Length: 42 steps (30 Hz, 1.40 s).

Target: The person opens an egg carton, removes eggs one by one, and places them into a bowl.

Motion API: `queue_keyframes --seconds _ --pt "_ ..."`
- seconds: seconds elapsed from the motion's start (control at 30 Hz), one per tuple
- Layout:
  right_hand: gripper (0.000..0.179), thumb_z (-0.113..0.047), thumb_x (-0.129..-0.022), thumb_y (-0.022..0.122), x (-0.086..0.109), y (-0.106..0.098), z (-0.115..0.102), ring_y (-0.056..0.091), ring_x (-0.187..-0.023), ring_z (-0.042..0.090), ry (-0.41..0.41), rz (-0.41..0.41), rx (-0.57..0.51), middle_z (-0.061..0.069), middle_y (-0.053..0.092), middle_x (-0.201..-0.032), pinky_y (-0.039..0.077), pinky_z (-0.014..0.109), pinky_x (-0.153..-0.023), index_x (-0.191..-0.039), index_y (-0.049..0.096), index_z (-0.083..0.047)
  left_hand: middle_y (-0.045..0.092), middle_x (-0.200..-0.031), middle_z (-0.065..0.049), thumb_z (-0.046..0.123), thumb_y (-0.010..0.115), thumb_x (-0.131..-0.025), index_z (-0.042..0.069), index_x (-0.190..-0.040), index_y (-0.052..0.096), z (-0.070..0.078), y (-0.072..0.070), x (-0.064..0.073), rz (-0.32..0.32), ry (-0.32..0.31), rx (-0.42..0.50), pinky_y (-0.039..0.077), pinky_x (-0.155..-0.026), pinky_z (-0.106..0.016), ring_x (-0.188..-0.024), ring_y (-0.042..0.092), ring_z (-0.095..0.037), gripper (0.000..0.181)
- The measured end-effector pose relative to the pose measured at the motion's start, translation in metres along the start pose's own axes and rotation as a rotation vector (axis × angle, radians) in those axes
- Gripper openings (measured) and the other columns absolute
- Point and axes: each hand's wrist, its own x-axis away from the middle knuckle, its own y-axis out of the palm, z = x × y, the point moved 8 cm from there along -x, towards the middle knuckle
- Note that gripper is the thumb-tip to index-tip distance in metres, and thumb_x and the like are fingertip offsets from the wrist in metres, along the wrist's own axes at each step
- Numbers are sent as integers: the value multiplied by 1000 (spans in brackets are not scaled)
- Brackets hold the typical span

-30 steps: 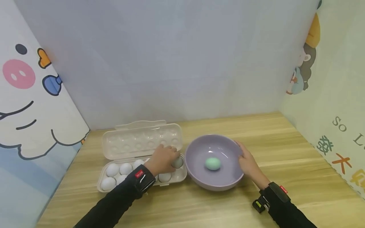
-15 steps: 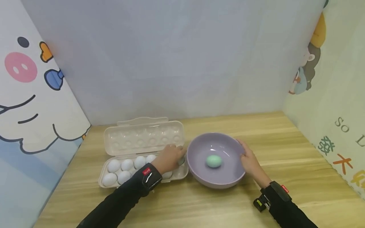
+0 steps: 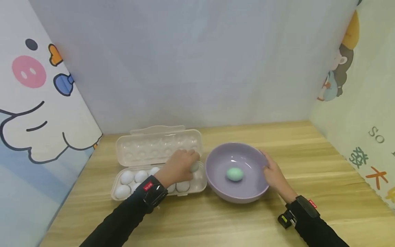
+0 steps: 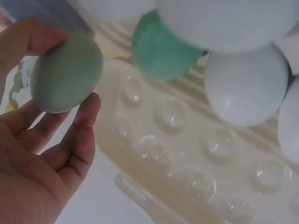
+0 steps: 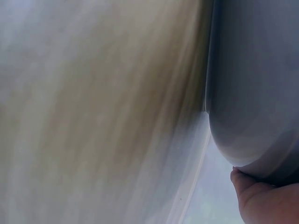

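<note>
My left hand (image 3: 179, 166) is over the right end of an open plastic egg carton (image 3: 202, 183). Between its thumb and fingers it holds a pale green egg (image 4: 67, 72), partly hidden in the head view. Several white eggs (image 3: 122, 191) sit in the carton's cups, and the left wrist view also shows a green egg (image 4: 161, 49) among them. Just right of the carton stands a purple bowl (image 3: 219, 157) with one mint-green egg (image 3: 235, 174) lying in it. My right hand (image 3: 274, 175) grips the bowl's right rim, its thumb on the near side.
The carton's clear lid (image 3: 158, 149) lies folded back behind it, dotted with round dimples. All this rests on a wood-grain table (image 3: 191, 223). A plain pale backdrop (image 3: 185, 68) rises at the back, with cartoon-printed panels (image 3: 29, 103) at the sides.
My left hand has shifted slightly over the carton's right end, the pale green egg staying in its fingers. My right hand keeps its hold on the bowl. The head view has drifted slightly.
</note>
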Motion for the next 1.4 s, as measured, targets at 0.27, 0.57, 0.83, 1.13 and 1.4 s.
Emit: queue_keyframes --seconds 0.27,0.57,0.83,1.13,1.4 --pt "62 10 -79 26 -1 -2 -2 31 -120 47 -8 2 -13 26 25 -139 34 59 -91 -139 21 -6 45 -82 1 16 69 -59 12 -89 53 14 -45 2 213 105 49 41 -62 -33 -67 44 -16 34" --pt "60 8 -81 26 -6 -6 -5 30 -120 46 -9 3 -17 26 25 -140 35 59 -90 -139 21 -8 39 -80 4 18 68 -60 14 -88 46 34 -46 -24 173 133 112 38 -59 -28 -66 41 -13 35" --pt "60 11 -80 27 -3 -5 -6 26 -123 46 4 14 -67 25 24 -140 29 61 -94 -137 24 -6 40 -84 4 17 70 -63 13 -90 45 55 -12 -47 36 191 162 37 -56 -22 -65 43 -11 37" --pt "59 10 -80 28 3 2 1 27 -124 45 25 12 -64 25 25 -140 30 58 -95 -137 24 -5 48 -84 7 26 71 -65 19 -93 53 76 31 -54 -233 213 55 38 -70 -28 -78 48 -12 33" --pt "60 9 -81 28 0 -1 1 26 -124 45 18 7 -58 24 24 -140 30 59 -94 -139 22 -7 56 -85 5 11 68 -70 14 -91 63 83 49 -62 -378 199 214 43 -70 -23 -77 51 -11 22"
